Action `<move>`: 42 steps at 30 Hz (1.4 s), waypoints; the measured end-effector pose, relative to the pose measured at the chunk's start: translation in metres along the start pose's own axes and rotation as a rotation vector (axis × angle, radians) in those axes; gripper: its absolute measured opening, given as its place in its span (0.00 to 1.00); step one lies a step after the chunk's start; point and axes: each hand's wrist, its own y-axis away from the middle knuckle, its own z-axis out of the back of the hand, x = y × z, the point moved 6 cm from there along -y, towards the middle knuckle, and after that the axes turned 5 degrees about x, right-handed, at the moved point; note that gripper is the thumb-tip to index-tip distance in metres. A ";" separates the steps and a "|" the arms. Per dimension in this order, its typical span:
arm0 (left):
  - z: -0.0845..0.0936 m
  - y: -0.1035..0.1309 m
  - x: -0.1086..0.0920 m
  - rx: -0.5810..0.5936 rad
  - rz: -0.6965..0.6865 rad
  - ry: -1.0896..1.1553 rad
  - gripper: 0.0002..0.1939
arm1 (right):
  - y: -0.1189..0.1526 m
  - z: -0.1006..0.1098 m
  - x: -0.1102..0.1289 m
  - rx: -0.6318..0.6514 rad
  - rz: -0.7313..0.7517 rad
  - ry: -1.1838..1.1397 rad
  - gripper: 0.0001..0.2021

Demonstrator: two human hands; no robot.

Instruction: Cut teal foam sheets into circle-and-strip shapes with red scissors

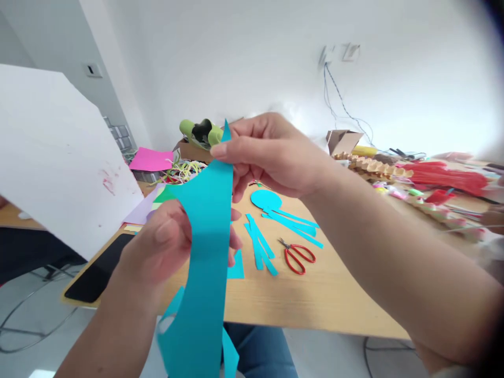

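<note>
A long blue paper offcut (208,226) with a curved left edge hangs upright in front of me, over the table's front edge. Near its pointed top, my right hand (268,152) pinches it between thumb and fingers. My left hand (165,241) is wrapped around its middle from the left, fingertips showing past the right edge. Beyond it on the table lie a blue paper circle (266,199), several blue paper strips (260,244) and red-handled scissors (295,255) with their handles apart. Another blue paper piece (237,266) is partly hidden behind the offcut.
A black phone or tablet (98,270) lies at the table's left edge. A large white sheet (59,157) stands in at the left. Pink paper (151,159) and shredded strips (185,172) are further back. Craft supplies (441,178) crowd the right, where another person's hand (494,216) shows.
</note>
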 end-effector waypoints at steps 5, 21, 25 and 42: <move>-0.042 0.023 0.029 0.335 0.384 0.396 0.15 | 0.008 -0.007 -0.030 -0.017 -0.108 0.013 0.17; -0.078 0.053 0.132 -0.163 0.577 0.734 0.13 | 0.158 -0.074 -0.189 -0.471 -0.634 -0.355 0.25; -0.078 0.041 0.153 -0.077 0.612 0.584 0.13 | 0.175 -0.077 -0.210 -0.620 -0.690 -0.459 0.25; -0.099 -0.033 0.250 0.222 0.811 -0.194 0.13 | 0.209 -0.044 -0.244 -0.959 -0.667 -0.335 0.25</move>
